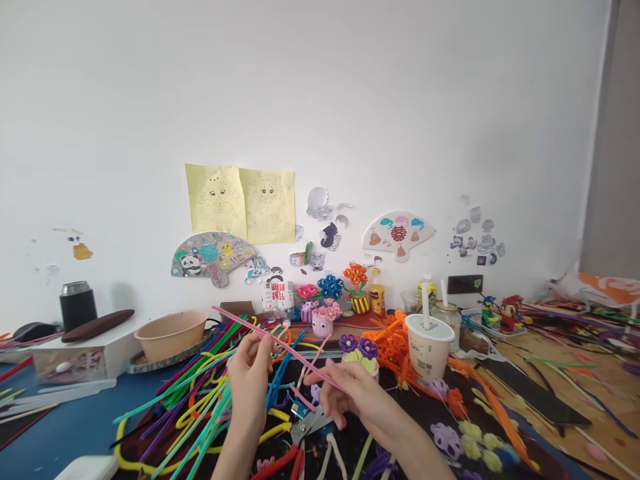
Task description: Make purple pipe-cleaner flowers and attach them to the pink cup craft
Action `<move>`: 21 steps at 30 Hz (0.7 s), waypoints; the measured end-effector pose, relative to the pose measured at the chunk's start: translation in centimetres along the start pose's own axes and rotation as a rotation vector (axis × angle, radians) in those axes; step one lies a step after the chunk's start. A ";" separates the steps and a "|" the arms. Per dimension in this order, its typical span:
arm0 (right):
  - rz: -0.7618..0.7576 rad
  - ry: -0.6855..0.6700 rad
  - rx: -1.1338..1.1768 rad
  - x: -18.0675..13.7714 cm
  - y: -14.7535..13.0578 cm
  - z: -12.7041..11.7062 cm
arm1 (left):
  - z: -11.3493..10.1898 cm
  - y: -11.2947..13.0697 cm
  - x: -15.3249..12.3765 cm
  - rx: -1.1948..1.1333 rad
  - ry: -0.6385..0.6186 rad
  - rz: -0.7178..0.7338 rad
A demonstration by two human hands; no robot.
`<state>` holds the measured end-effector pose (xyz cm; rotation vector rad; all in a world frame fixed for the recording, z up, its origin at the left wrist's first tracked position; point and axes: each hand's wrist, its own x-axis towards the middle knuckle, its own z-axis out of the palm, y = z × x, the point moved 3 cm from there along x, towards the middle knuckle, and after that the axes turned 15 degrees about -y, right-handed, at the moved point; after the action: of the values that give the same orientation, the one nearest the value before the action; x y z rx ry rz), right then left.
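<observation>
Pink pipe cleaner (280,347) runs diagonally across lower centre of frame, above the worktop (60,427). Left hand (250,377) fingers pinch its middle; right hand (350,393) fingers pinch lower end. Best to keep it taut w/ grips close tog. Scissors (306,423) lie just below.

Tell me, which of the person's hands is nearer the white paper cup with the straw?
Right. The right hand sits just below and left of the white paper cup; the left hand is farther left. Both pinch the same pink pipe cleaner.
</observation>
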<state>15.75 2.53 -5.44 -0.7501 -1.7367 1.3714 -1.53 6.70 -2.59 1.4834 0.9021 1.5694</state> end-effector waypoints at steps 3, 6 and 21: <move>-0.018 -0.123 0.310 -0.7 -0.5 0.1 | 0.6 -0.6 0.1 -0.111 -0.099 -0.092; -0.031 -0.207 0.441 -1.0 -0.6 0.0 | 0.7 -1.1 0.1 -0.197 -0.128 -0.135; -0.264 0.213 0.138 1.0 0.5 -0.3 | 2.9 -1.7 -0.3 -0.312 -0.255 -0.221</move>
<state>15.51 3.61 -5.65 -0.5472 -1.4981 1.1734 1.53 7.12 -4.09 1.2780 0.6183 1.2606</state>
